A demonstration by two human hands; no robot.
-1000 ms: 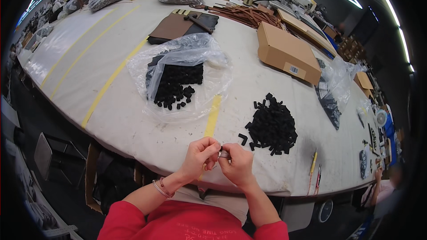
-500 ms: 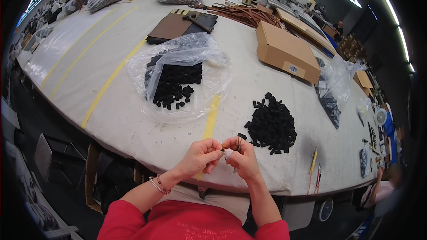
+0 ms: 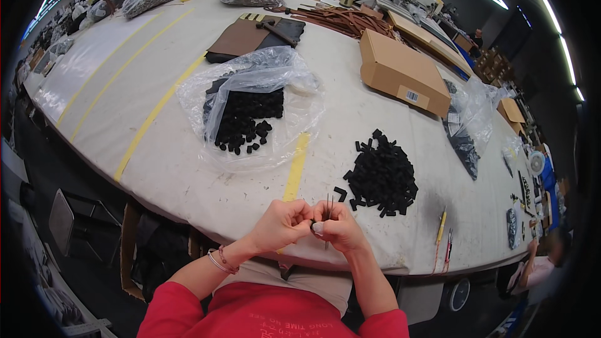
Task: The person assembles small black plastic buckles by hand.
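Observation:
My left hand [image 3: 280,225] and my right hand [image 3: 343,233] meet over the near table edge, fingers pinched around a small black piece [image 3: 312,223] that mostly hides between them. A thin two-pronged metal tool, like tweezers [image 3: 329,203], sticks up out of my right hand. Something white covers my right thumb tip. Just beyond the right hand lies a pile of small black pieces [image 3: 383,178], with a loose black piece [image 3: 340,194] at its near left. Farther left, an open clear plastic bag [image 3: 294,97] holds more black blocks [image 3: 250,112].
A cardboard box [image 3: 404,72] stands beyond the pile. A hammer [image 3: 278,32] rests on brown and black sheets [image 3: 235,39]. Two pen-like tools, one yellow [image 3: 441,225] and one red [image 3: 449,244], lie at the right near edge. Another person [image 3: 538,263] sits at far right.
The tweezers have turned more upright, their prongs showing apart above my right hand. Both hands have shifted slightly, staying together at the small black piece.

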